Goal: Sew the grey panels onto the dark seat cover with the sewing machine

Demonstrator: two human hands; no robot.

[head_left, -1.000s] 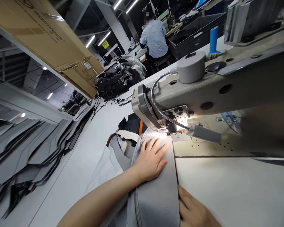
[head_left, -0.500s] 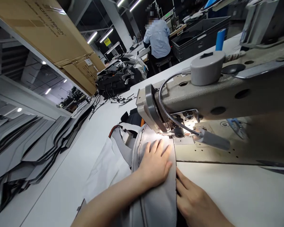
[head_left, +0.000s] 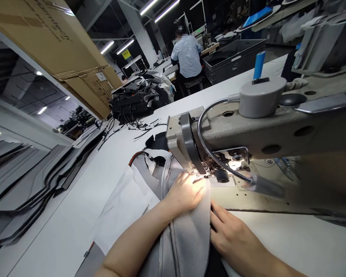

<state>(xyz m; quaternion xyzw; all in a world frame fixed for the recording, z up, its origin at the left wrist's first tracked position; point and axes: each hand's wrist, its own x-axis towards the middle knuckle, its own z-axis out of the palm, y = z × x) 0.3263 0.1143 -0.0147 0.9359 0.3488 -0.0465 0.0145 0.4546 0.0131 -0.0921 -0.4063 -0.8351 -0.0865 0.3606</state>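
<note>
A grey fabric piece with a stitched seam lies under the sewing machine, its upper end at the lit needle area. My left hand rests palm down on the fabric, fingers pointing at the needle and slightly bent, pressing rather than grasping. At the right edge of the cloth, my right hand pinches the border; its fingertips are partly hidden behind the fabric. Thin white material and a strap with orange-brown trim spread to the left of the seam.
Stacked grey panels line the left side. Beyond the machine lie a dark fabric pile and loose black cords. Scissors sit under the machine arm. A cardboard box, a grey crate and a seated person are farther back.
My left hand has drawn its spread fingers in and sits closer to the needle. The fabric has shifted slightly at its right edge, and my right hand stays there. The camera view has tilted a little.
</note>
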